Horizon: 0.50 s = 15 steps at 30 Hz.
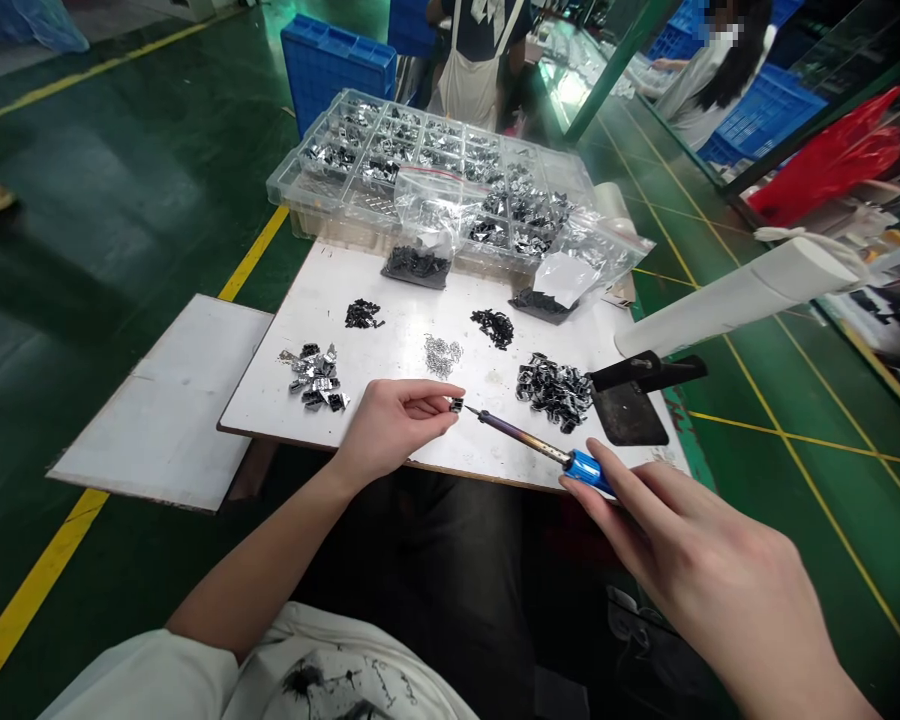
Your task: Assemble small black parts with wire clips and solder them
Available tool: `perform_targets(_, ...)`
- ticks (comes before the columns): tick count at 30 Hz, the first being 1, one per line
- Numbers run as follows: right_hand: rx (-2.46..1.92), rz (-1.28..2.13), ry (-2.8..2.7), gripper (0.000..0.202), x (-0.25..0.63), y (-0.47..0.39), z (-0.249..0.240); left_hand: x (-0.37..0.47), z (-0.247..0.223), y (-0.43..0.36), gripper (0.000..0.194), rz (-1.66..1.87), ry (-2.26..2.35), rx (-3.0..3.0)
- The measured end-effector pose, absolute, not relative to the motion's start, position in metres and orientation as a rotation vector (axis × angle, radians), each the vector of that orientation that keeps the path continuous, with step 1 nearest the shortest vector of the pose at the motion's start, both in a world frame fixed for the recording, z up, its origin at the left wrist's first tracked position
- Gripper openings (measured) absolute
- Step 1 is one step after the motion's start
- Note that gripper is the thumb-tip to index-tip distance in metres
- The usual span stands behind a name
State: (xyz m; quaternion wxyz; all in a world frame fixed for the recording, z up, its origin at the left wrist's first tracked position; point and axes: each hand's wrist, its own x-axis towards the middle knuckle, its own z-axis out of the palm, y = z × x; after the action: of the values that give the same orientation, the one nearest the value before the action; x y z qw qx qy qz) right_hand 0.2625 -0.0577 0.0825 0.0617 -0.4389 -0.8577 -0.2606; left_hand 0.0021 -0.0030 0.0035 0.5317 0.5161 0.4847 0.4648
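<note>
Between thumb and fingertips, my left hand (394, 425) pinches a small black-and-silver part (457, 405) over the front edge of the white tabletop (397, 350). My right hand (690, 535) grips a soldering iron (532, 441) by its blue handle. The iron's dark tip points left and ends close beside the small part; whether they touch I cannot tell. Shiny black-and-silver pieces (316, 378) lie left of my left hand. A bigger pile of similar pieces (555, 390) lies beyond the iron. Tiny silver bits (442, 354) are heaped just past my left hand.
Small black pieces form two piles (363, 314) (493, 327). Zip bags (420, 262) (551, 300) stand before a clear compartment tray (281, 190) of parts. A white tube (742, 295) slants at right near a black-handled stand (634, 412). Blue crates (337, 75) and two people are beyond.
</note>
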Motion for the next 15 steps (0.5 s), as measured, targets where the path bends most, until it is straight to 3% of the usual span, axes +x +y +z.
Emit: perform_targets(15, -1.427, -0.800, -2.613, 0.045, 0.2525, -0.0638, 0.0793, 0.0027, -0.0029, -0.0032, 0.030, 1.144, 1.152, 1.260)
